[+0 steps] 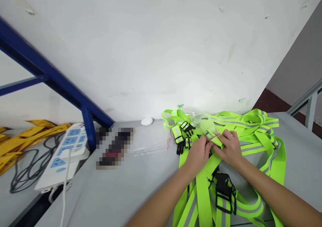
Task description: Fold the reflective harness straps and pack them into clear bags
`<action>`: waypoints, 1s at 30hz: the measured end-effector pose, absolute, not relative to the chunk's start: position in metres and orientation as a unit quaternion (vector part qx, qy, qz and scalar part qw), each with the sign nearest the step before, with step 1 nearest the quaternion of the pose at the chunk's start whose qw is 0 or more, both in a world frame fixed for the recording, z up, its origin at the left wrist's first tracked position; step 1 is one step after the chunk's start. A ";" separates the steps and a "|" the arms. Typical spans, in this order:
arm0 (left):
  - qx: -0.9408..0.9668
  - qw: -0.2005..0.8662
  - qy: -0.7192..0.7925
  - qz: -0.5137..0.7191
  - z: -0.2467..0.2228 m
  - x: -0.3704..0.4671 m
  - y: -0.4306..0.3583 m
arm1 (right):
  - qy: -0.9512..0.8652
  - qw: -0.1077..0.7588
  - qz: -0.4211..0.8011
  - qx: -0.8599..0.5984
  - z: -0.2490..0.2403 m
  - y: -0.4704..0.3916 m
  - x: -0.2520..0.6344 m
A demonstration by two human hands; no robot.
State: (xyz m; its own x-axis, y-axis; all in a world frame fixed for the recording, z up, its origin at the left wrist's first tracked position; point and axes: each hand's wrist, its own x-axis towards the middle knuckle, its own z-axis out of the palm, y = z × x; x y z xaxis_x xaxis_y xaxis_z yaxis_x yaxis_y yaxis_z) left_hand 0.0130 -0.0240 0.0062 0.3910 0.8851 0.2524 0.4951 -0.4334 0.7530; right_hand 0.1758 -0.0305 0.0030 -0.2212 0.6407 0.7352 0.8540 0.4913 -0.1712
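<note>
A clear plastic bag [198, 119] with a red seal line holds some neon-green strap at the centre right. My left hand [200, 151] pinches the near edge of this bag. On its other side, my right hand [228, 146] has its fingers closed on the bag's mouth and the green strap there. Neon-green straps [278, 160] with grey reflective stripes lie heaped around and under both hands. A large black buckle [223, 190] rests below my right hand, and smaller black clips [184, 136] sit left of the bag.
Flat clear bags [153, 143] lie on the grey table [113, 193], near a white oval object [147, 121] by the wall. At left are a blue metal frame [57, 77], a white power strip [67, 150], black cables [27, 173] and yellow straps [32, 133].
</note>
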 end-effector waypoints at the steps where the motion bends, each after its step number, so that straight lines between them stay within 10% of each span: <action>1: 0.788 0.279 0.443 0.325 0.006 0.013 -0.023 | -0.772 0.381 -0.137 -0.490 0.004 -0.031 0.175; 15: 0.835 0.239 0.384 0.314 0.001 0.030 -0.026 | -0.762 0.258 -0.094 -0.586 0.007 -0.019 0.183; 30: 0.656 0.483 0.432 0.386 0.007 0.022 -0.021 | -0.782 0.334 -0.149 -0.505 -0.001 -0.020 0.192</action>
